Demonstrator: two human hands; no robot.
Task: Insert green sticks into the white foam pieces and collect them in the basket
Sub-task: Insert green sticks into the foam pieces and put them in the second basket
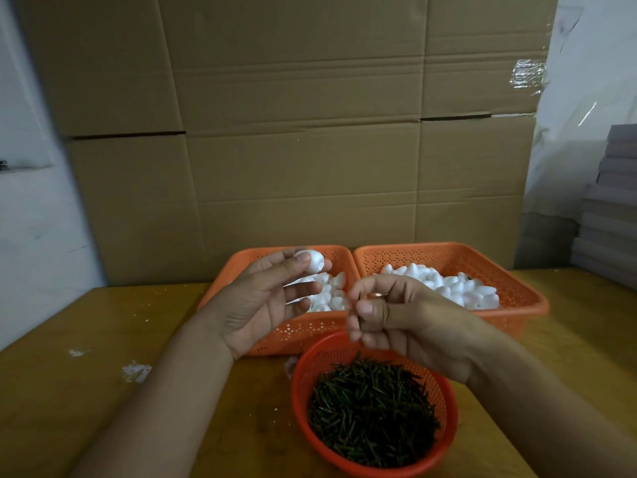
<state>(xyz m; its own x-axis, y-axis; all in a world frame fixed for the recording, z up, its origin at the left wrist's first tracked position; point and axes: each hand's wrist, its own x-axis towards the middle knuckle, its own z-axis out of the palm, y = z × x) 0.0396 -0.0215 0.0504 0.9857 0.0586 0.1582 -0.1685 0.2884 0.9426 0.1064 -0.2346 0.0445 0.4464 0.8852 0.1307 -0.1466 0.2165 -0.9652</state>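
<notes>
My left hand (269, 301) pinches a white egg-shaped foam piece (312, 261) between thumb and fingertips, above the left orange basket (300, 334). My right hand (396, 315) is curled, with thumb and fingers pinching what looks like a thin dark green stick (355, 317), blurred, just right of the left hand. A round red basket (448, 401) full of green sticks (372, 412) sits below the right hand. The left orange basket and the right orange basket (517, 305) both hold white foam pieces (458, 288).
The baskets stand on a wooden table (86, 391) with white foam crumbs (136, 370) at the left. A wall of cardboard boxes (293, 132) rises behind the baskets. Grey stacked sheets (610, 208) stand at the far right.
</notes>
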